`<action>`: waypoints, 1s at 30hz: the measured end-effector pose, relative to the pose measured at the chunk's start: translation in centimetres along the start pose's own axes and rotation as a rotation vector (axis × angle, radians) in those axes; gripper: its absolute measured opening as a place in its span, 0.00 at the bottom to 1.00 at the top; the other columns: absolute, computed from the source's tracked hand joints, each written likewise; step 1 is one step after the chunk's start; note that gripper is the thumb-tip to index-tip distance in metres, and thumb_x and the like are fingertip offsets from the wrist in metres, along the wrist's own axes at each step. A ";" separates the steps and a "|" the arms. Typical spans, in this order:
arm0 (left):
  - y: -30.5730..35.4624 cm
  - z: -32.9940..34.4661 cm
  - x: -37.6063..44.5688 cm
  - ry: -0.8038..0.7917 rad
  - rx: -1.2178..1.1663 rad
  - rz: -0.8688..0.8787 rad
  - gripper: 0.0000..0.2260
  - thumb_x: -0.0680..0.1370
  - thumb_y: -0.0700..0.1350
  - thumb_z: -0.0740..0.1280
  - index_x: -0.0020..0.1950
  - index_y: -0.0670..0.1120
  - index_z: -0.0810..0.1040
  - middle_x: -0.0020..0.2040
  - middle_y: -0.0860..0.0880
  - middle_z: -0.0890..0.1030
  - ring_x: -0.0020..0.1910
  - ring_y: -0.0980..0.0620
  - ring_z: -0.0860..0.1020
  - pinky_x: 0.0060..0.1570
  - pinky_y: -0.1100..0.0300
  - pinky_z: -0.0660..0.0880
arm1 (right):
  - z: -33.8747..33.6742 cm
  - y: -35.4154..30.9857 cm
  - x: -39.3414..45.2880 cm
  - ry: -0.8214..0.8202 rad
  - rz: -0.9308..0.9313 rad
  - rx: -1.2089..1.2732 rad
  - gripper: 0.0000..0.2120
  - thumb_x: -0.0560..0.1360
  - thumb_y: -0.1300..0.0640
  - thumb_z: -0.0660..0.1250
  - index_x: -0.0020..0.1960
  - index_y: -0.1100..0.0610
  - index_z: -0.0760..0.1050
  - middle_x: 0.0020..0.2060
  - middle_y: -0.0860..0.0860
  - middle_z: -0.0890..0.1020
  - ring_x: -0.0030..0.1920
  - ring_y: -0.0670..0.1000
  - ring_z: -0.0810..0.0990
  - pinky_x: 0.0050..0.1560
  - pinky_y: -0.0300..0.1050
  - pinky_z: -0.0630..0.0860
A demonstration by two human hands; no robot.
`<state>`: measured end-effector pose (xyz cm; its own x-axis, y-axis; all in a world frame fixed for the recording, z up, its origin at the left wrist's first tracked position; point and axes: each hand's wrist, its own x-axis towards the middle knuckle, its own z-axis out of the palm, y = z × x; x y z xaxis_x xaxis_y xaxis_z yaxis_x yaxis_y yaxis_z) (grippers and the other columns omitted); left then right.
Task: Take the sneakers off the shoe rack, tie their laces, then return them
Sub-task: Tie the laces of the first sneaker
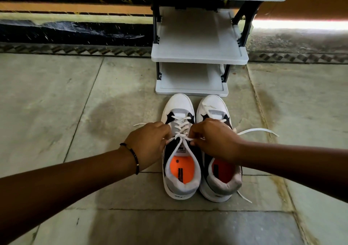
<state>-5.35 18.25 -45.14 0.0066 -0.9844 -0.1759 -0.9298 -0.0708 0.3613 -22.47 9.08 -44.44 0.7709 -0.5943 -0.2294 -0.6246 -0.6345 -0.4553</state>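
Observation:
Two white, grey and black sneakers with orange insoles stand side by side on the floor, toes toward the grey shoe rack [199,56]. Over the left sneaker [178,105] my left hand [150,143] and my right hand [212,139] each pinch one end of its white lace [178,136], pulled taut into a crossed knot above the tongue. The right sneaker [212,103] is partly under my right hand. Its lace [258,130] lies loose, one end on the floor to the right and another behind the heel.
The rack's shelves [190,81] hold nothing and stand just beyond the toes. Behind it runs a black-and-orange striped wall [71,9] with a patterned strip at floor level. Grey stone tiles [56,94] spread to both sides.

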 end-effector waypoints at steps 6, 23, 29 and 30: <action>0.6 -1.1 0.8 0.034 0.043 0.039 0.08 0.78 0.46 0.57 0.52 0.45 0.71 0.51 0.46 0.78 0.48 0.47 0.76 0.45 0.57 0.66 | -1.0 -0.1 0.2 -0.004 -0.061 0.048 0.05 0.72 0.57 0.66 0.39 0.58 0.78 0.33 0.51 0.79 0.37 0.50 0.75 0.38 0.43 0.69; -0.4 -2.6 1.6 -0.048 0.544 0.136 0.10 0.78 0.45 0.57 0.56 0.48 0.74 0.54 0.48 0.78 0.53 0.47 0.76 0.56 0.56 0.65 | -1.3 1.0 0.4 -0.082 -0.165 -0.146 0.06 0.70 0.61 0.64 0.37 0.54 0.77 0.34 0.51 0.79 0.36 0.52 0.77 0.36 0.47 0.74; -0.1 -3.5 1.3 -0.065 0.501 0.171 0.13 0.79 0.49 0.55 0.56 0.50 0.76 0.52 0.48 0.80 0.52 0.47 0.77 0.57 0.55 0.65 | -0.8 1.6 0.4 -0.080 -0.145 -0.125 0.06 0.69 0.60 0.64 0.38 0.53 0.78 0.34 0.51 0.81 0.38 0.55 0.80 0.39 0.54 0.78; -0.2 -3.6 1.3 -0.063 0.504 0.178 0.13 0.79 0.49 0.54 0.56 0.50 0.76 0.52 0.49 0.80 0.52 0.47 0.77 0.56 0.55 0.65 | -0.7 1.7 0.4 -0.081 -0.141 -0.125 0.06 0.69 0.60 0.64 0.39 0.53 0.79 0.35 0.52 0.82 0.38 0.55 0.80 0.39 0.54 0.79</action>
<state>-3.86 16.35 -42.10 -0.1746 -0.9615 -0.2124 -0.9761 0.1974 -0.0912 -23.31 7.35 -44.69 0.8560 -0.4569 -0.2418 -0.5168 -0.7680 -0.3783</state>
